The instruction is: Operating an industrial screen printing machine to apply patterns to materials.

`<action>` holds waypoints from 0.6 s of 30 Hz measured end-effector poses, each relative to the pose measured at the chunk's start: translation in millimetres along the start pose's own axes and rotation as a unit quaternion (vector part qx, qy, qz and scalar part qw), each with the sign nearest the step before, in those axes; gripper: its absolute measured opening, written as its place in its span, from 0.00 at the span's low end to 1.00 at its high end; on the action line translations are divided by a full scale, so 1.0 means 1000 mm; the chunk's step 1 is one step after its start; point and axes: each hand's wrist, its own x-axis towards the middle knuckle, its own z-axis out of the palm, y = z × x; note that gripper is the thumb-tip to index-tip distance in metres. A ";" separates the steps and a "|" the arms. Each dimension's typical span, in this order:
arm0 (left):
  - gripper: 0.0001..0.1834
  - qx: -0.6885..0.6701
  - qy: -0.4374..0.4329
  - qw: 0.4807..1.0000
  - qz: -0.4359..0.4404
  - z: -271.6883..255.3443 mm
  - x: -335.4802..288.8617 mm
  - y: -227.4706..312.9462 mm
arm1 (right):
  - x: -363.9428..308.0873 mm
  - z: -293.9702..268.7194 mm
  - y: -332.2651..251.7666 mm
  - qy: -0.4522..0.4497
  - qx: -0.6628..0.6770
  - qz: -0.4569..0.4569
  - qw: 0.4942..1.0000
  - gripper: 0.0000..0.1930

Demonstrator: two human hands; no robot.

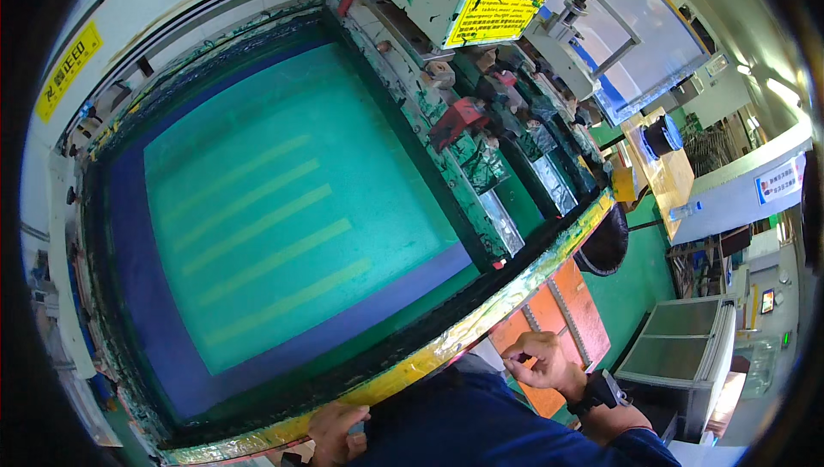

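Note:
A large printing screen (266, 209) with green mesh, paler stripes and a purple-blue border lies in front of me in an ink-stained frame. My left hand (337, 434) is at the frame's near yellow-taped edge (412, 364), low in the picture, its fingers curled. A small pale bluish bit shows by its thumb; I cannot make out what it is. My right hand (542, 362) is raised to the right of that edge, above an orange panel (579, 304). Its thumb and fingers are bent together, and whatever lies between them is too small to name. A black band device (603, 390) sits on the right wrist.
Ink-smeared clamps and a red part (459, 122) line the screen's right side, below a yellow warning sign (499, 5). Farther right stand a wooden table (674, 166) with a dark blue roll (663, 136), a black stool (605, 244) and a white cabinet (678, 342).

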 end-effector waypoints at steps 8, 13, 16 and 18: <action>0.16 -0.006 0.008 1.000 0.018 0.000 -0.004 -0.006 | 0.007 0.002 -0.006 -0.003 0.013 -0.025 1.000 0.04; 0.17 -0.032 0.031 0.998 0.039 0.000 0.011 -0.002 | 0.005 0.009 -0.009 0.019 0.024 -0.054 0.998 0.04; 0.18 -0.061 0.042 0.997 -0.008 0.005 0.011 0.004 | -0.003 0.011 -0.003 0.050 0.026 -0.076 0.995 0.04; 0.19 -0.074 0.048 0.996 -0.027 0.004 0.013 0.010 | -0.008 0.010 -0.001 0.056 0.032 -0.076 0.995 0.04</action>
